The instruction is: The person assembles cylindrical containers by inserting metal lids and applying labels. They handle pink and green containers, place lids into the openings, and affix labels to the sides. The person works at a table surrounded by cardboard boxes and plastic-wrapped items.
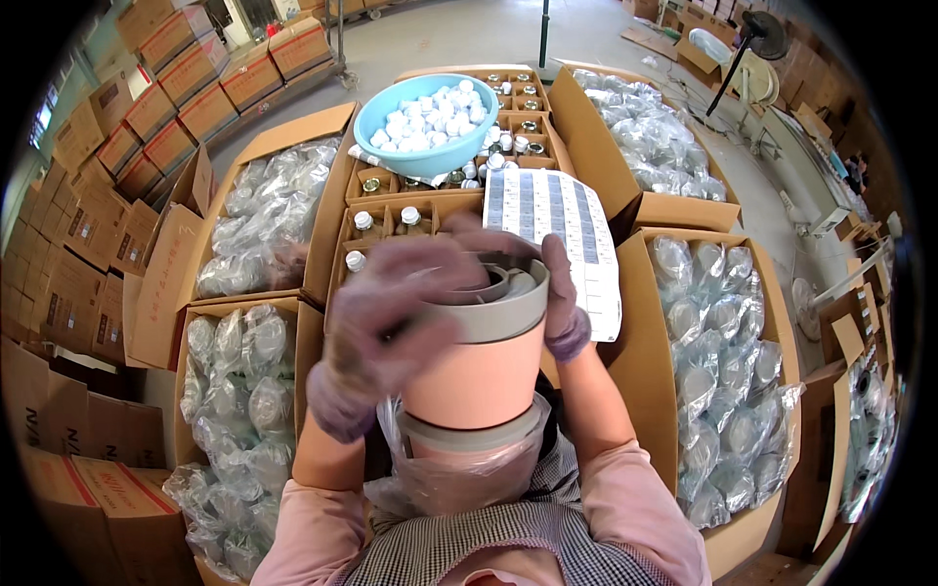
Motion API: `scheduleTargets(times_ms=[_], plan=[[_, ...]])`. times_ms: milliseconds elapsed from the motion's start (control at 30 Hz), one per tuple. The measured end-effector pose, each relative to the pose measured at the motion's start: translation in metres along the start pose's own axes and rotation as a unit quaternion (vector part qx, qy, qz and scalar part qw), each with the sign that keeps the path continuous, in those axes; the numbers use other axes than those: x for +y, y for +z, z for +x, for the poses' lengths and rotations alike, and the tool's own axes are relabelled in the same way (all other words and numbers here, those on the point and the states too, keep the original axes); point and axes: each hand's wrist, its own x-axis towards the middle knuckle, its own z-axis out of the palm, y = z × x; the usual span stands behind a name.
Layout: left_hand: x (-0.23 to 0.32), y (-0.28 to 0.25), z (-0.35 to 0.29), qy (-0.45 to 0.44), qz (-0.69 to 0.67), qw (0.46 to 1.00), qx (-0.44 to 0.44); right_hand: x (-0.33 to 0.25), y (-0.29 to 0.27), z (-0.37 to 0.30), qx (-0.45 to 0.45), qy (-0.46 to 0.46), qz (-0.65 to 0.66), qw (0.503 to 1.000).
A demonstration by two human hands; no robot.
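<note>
Close in front of my body stands a pink cylindrical container (pixel 474 381) with a wide grey rim. Dark and grey round parts show inside its opening. A second grey ring and pink section sit beneath it, loosely wrapped in a clear plastic bag (pixel 469 479). My right hand (pixel 559 298), in a purple-grey glove, grips the right side of the rim, thumb outside. At the upper left of the container is my gloved left hand (pixel 396 317), smeared by motion; its finger grip is unclear. A printed sheet with sticker-like rows (pixel 562 234) lies just beyond my right hand.
A light blue basin (pixel 366 122) of white caps rests on divided cartons of bottles (pixel 410 220) ahead. Open cartons of plastic-wrapped clear glassware stand left (pixel 244 410) and right (pixel 718 361). Stacked boxes (pixel 186 88) fill the far left; a black fan (pixel 762 37) stands far right.
</note>
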Motion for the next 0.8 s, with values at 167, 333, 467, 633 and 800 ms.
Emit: scheduleTargets(times_ms=[167,333,467,633,800], plan=[[-0.078,-0.017,-0.031,0.097,-0.204,0.974,0.022,-0.042,0.062,-0.003,-0.073,-0.149,-0.579,0.798],[-0.087,0.000,-0.029,0.050,-0.330,0.942,0.038,-0.064,0.067,-0.008,-0.104,-0.133,-0.666,0.727],[-0.062,-0.005,-0.027,-0.050,-0.232,0.972,-0.003,-0.043,0.050,0.001,-0.111,-0.185,-0.520,0.826],[0.015,0.016,-0.001,0.005,0.247,0.966,-0.078,-0.009,0.009,0.009,-0.111,-0.121,-0.149,0.975],[-0.056,-0.029,-0.025,-0.032,-0.224,0.974,-0.022,-0.056,0.035,0.005,-0.091,-0.165,-0.524,0.831]])
